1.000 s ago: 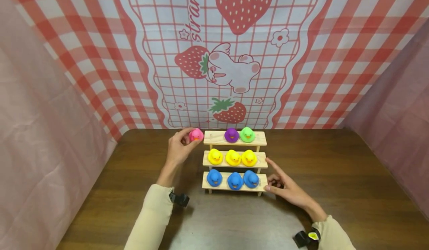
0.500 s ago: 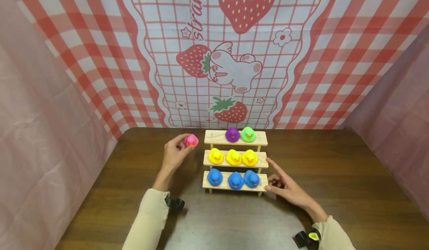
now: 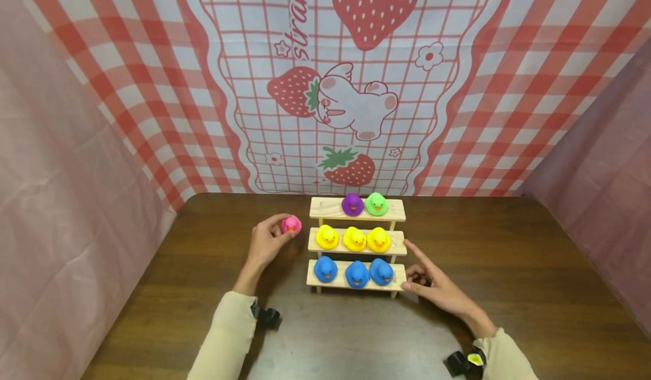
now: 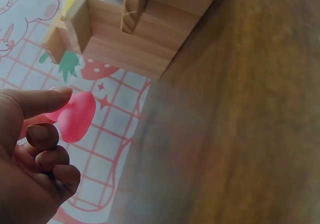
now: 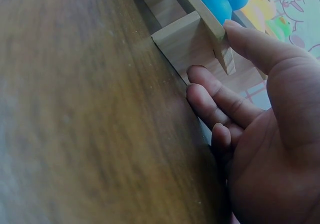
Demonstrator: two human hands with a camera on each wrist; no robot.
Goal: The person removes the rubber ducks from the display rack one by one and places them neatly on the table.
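My left hand pinches a pink rubber duck between thumb and fingers, to the left of a three-tier wooden stand. In the left wrist view the pink duck shows at the fingertips, held apart from the stand. My right hand is at the stand's right end. Its straight index finger reaches the middle tier and its thumb rests at the bottom tier's edge; the other fingers bend loosely below. The top tier bears a purple duck and a green duck.
Three yellow ducks stand on the middle tier and three blue ducks on the bottom one. A brown wooden table lies beneath. Behind it hangs a strawberry-print cloth, with pink fabric along the sides.
My left hand has drawn the pink duck back from beside the top tier, toward me and slightly left. The right hand stays at the stand's right end.
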